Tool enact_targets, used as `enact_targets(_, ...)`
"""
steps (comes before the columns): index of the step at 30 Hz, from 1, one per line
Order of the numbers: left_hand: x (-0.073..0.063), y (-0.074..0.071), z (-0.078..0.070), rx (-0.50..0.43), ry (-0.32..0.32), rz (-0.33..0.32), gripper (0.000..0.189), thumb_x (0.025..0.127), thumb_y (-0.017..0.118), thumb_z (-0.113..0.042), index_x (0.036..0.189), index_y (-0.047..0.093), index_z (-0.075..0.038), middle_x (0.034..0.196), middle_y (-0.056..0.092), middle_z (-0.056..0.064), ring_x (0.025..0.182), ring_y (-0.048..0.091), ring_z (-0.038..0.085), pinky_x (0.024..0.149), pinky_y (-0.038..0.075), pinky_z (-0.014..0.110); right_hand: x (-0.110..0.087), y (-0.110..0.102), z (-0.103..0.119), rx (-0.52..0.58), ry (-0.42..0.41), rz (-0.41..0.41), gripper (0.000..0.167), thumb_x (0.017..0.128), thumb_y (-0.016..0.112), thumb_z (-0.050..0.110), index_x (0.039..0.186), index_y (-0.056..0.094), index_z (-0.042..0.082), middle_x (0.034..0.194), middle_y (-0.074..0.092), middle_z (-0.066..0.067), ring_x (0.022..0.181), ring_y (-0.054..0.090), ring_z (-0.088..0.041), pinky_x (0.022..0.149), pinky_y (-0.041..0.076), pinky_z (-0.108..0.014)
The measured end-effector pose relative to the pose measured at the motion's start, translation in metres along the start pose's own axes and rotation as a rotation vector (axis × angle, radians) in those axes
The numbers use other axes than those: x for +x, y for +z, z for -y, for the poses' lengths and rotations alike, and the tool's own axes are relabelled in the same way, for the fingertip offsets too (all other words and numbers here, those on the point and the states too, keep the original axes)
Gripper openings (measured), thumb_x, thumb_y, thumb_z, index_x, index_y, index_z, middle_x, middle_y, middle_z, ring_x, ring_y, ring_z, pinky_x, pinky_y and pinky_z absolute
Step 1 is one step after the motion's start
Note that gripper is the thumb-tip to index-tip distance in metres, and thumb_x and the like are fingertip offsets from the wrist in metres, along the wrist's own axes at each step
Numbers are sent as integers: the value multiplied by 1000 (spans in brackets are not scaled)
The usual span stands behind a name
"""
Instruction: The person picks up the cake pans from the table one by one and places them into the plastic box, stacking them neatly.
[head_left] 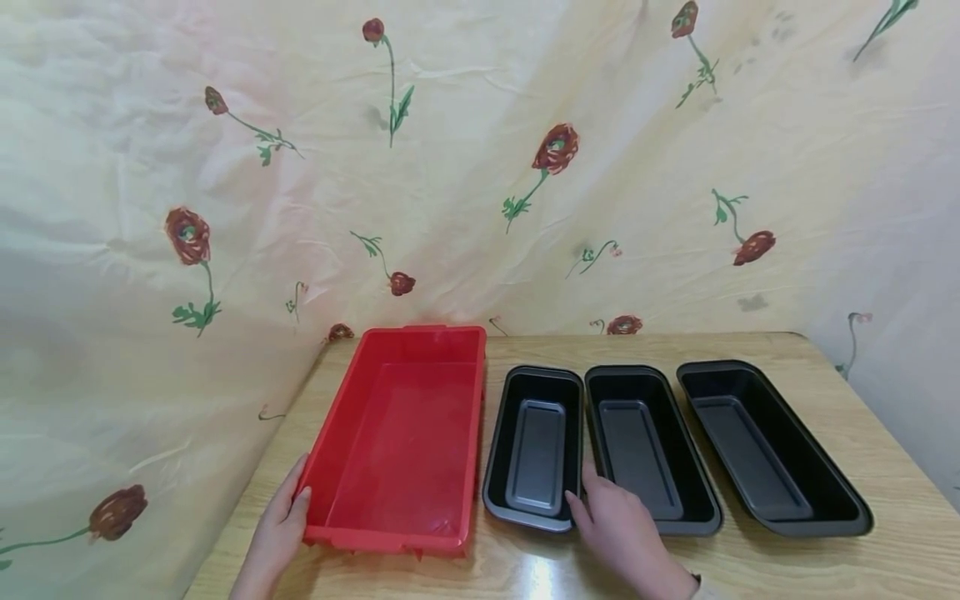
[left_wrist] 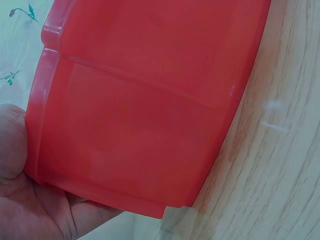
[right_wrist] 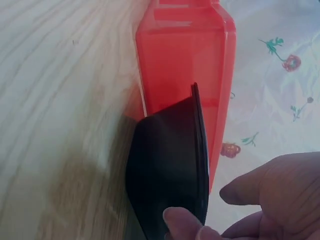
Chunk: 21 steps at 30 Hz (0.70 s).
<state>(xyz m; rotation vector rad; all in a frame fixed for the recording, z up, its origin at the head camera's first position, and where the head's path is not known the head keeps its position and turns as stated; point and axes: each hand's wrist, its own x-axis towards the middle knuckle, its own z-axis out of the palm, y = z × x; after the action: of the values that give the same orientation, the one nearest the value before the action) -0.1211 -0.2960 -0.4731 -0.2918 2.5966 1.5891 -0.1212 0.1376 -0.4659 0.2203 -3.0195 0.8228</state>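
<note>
A red plastic tray (head_left: 408, 450) lies at the left of the wooden table. My left hand (head_left: 277, 521) grips its near left corner, the thumb over the rim and fingers underneath, as the left wrist view also shows (left_wrist: 37, 200). Three dark loaf pans stand to the right. At the near right corner of the smallest pan (head_left: 536, 454) is my right hand (head_left: 622, 529). In the right wrist view, a fingertip (right_wrist: 180, 220) lies against that pan's outer wall (right_wrist: 167, 165), while the thumb (right_wrist: 242, 190) stays apart from the rim.
Close beside the smallest pan stands a middle loaf pan (head_left: 645, 458), and farther right a larger one (head_left: 772, 458). Flower-patterned cloth (head_left: 465, 192) hangs behind the table (head_left: 892, 500) and along its left side.
</note>
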Motion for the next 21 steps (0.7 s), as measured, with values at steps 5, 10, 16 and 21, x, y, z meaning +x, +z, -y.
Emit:
enact_targets(5, -1, 1, -2, -2, 2, -8, 57, 111, 32, -5, 165, 13, -2, 166, 21, 28, 147, 29, 45, 115, 33, 59, 1, 8, 2, 20, 51, 76, 61, 103, 63, 16, 144, 39, -22, 67, 55, 0, 57, 56, -15, 63, 57, -41)
enact_targets(10, -1, 2, -2, -10, 7, -9, 57, 111, 32, -5, 165, 13, -2, 166, 21, 28, 147, 29, 46, 115, 34, 59, 0, 16, 3, 92, 105, 121, 65, 107, 54, 14, 150, 25, -23, 61, 51, -1, 52, 51, -17, 55, 52, -36)
enact_targets(16, -1, 2, -3, -7, 10, -12, 57, 111, 32, -5, 165, 14, -2, 165, 22, 29, 147, 29, 45, 115, 34, 59, 0, 22, 5, 195, 174, 157, 68, 108, 50, 12, 153, 12, -22, 73, 62, -9, 59, 57, -18, 65, 58, -42)
enact_targets(21, -1, 2, -3, -1, 11, -14, 57, 111, 32, -5, 165, 14, -2, 165, 22, 29, 146, 30, 46, 115, 34, 60, 0, 24, 5, 292, 223, 171, 65, 109, 45, 9, 155, 9, -19, 77, 66, -15, 58, 59, -22, 63, 57, -41)
